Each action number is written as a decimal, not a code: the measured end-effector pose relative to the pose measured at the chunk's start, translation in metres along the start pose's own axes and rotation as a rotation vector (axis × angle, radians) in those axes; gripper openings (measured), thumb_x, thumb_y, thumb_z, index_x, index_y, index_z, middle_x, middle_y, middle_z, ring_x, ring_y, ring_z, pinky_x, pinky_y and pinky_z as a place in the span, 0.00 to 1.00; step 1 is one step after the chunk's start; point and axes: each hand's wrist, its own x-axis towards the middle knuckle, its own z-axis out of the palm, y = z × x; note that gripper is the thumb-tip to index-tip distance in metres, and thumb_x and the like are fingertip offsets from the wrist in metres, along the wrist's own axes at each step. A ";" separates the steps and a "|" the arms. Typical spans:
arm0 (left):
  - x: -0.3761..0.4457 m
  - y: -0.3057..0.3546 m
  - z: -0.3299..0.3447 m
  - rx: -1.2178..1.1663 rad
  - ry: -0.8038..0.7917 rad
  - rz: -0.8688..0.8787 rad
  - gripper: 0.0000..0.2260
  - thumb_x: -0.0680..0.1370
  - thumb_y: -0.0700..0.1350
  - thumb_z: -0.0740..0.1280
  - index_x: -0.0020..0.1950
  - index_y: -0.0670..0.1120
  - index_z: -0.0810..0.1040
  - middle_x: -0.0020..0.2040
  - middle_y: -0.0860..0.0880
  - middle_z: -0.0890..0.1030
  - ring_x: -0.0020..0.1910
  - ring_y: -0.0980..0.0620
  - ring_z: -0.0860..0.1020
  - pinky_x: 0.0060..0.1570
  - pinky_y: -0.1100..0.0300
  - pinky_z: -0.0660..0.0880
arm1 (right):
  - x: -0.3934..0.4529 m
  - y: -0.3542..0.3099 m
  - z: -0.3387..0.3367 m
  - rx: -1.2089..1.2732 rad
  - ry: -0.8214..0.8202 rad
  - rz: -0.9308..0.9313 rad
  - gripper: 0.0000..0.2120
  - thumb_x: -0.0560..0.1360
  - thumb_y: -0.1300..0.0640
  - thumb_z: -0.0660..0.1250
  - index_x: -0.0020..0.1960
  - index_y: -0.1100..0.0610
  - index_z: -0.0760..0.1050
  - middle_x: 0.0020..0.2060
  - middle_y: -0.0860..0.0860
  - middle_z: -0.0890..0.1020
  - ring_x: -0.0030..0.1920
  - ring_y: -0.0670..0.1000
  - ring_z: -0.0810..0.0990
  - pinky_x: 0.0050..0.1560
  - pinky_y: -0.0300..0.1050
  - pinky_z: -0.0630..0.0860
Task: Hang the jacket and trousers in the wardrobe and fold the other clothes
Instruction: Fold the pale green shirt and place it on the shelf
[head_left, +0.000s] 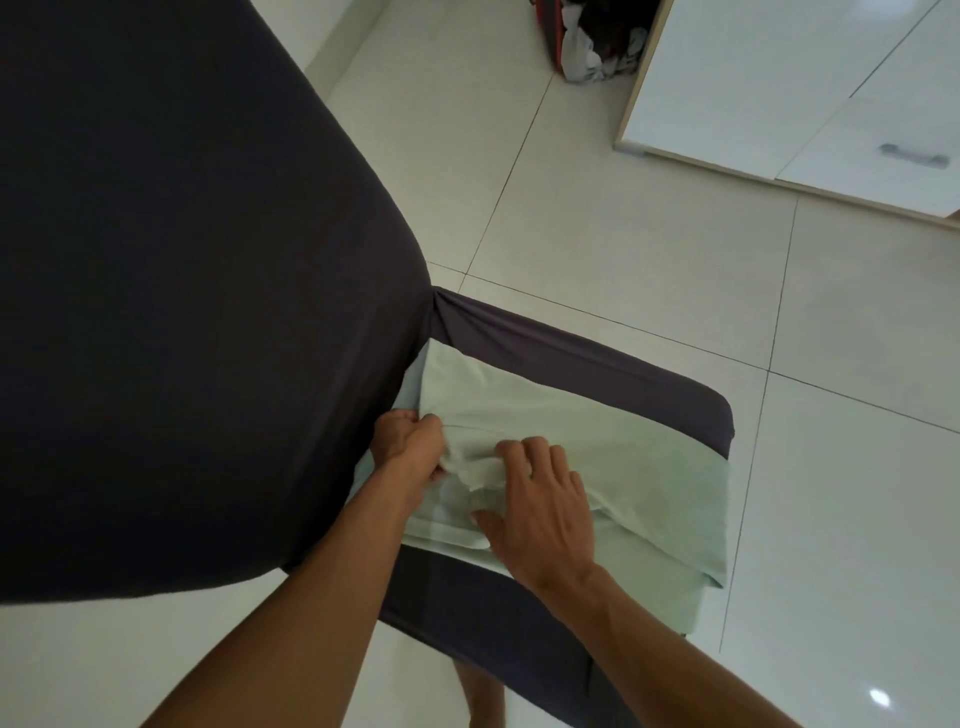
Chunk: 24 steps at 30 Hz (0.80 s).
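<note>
Mid-fold on the pale green cotton garment (561, 447), lying on the dark-grey covered chair seat (649, 364). Left grip (410, 447) pinches its edge; right grip (545, 509) lies flat, fingers apart, pressing it. Floor bag of clothes (602, 41) looks unsorted; no jacket or trousers in view.

Dark grey fabric-covered chair (597, 343), seat toward lower centre, large backrest filling upper left. White glossy floor tiles (649, 249) with thin dark grout lines; bright light glare on a tile at lower right. White glossy cabinet (779, 88) at upper right, pale wood edge along its base, grey bar handle (914, 155) on one front. Dark bag with red trim (597, 36) at top centre, just beside the cabinet, stuffed with mixed light and dark cloth.
</note>
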 end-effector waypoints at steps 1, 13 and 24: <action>0.000 0.000 0.000 -0.025 -0.053 -0.029 0.06 0.78 0.40 0.67 0.41 0.45 0.79 0.44 0.43 0.84 0.40 0.46 0.83 0.34 0.54 0.81 | -0.005 0.001 0.002 -0.033 0.018 0.000 0.26 0.62 0.44 0.77 0.55 0.51 0.72 0.49 0.49 0.75 0.46 0.53 0.74 0.42 0.48 0.75; -0.009 -0.019 -0.006 0.214 -0.190 -0.053 0.11 0.69 0.45 0.79 0.49 0.47 0.83 0.47 0.48 0.85 0.45 0.46 0.84 0.41 0.53 0.83 | -0.026 0.022 0.007 -0.150 -0.075 -0.173 0.12 0.67 0.46 0.74 0.47 0.51 0.83 0.50 0.49 0.83 0.48 0.55 0.79 0.41 0.51 0.77; -0.021 -0.024 -0.009 0.205 -0.027 -0.011 0.07 0.79 0.45 0.64 0.46 0.43 0.78 0.47 0.44 0.80 0.46 0.44 0.80 0.48 0.48 0.83 | -0.035 0.044 -0.035 0.472 -0.112 -0.169 0.06 0.72 0.52 0.59 0.40 0.51 0.71 0.34 0.39 0.72 0.41 0.45 0.71 0.41 0.47 0.72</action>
